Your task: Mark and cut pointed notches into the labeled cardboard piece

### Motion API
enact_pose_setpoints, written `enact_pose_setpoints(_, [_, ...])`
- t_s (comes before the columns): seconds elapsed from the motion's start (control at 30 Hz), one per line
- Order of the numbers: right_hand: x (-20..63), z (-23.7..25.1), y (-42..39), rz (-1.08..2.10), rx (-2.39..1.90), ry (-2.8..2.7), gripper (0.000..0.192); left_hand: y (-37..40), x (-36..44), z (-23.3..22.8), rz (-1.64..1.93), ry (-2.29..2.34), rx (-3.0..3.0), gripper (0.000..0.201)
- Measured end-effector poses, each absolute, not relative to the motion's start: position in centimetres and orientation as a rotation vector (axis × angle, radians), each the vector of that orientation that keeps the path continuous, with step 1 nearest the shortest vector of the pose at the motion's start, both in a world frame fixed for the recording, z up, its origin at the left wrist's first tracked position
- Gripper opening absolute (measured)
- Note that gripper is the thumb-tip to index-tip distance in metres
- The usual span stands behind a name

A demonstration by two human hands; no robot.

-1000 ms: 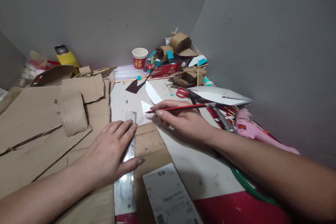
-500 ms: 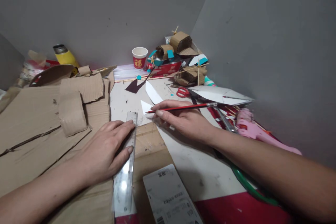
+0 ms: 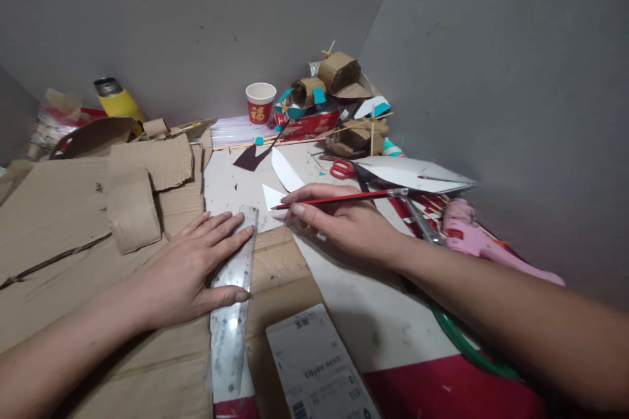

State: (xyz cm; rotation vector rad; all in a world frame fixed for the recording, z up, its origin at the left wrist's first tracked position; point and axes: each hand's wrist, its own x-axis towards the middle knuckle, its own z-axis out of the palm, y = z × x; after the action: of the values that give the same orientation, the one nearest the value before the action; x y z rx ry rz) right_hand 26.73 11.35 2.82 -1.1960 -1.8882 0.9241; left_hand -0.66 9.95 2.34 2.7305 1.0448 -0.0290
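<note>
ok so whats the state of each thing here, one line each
left hand: flat, palm down, pressing the ruler
ruler: lying flat on the cardboard sheet
right hand: gripping the pencil
pencil: held nearly level, tip pointing left
paper cup: upright
scissors: lying on the table, blades hidden
glue gun: lying on its side

Craft workstation set in a corner of plain grey walls — the white tabletop carries torn brown corrugated cardboard sheets, red-handled scissors, a pink glue gun and small cardboard models.
</note>
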Motion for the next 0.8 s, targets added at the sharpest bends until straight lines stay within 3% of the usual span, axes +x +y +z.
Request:
enact_pose_setpoints(0.6, [26.76,2.84,11.33,0.937,-1.200,-1.890,0.017,9.42,-0.15,2.22,-0.065,1.077,2.774,0.082])
enact_pose_setpoints(0.8, [26.80,2.68,11.26,0.948,-1.213,-1.882,0.017,9.60,-0.33,2.06,-0.071,1.067,2.780,0.058])
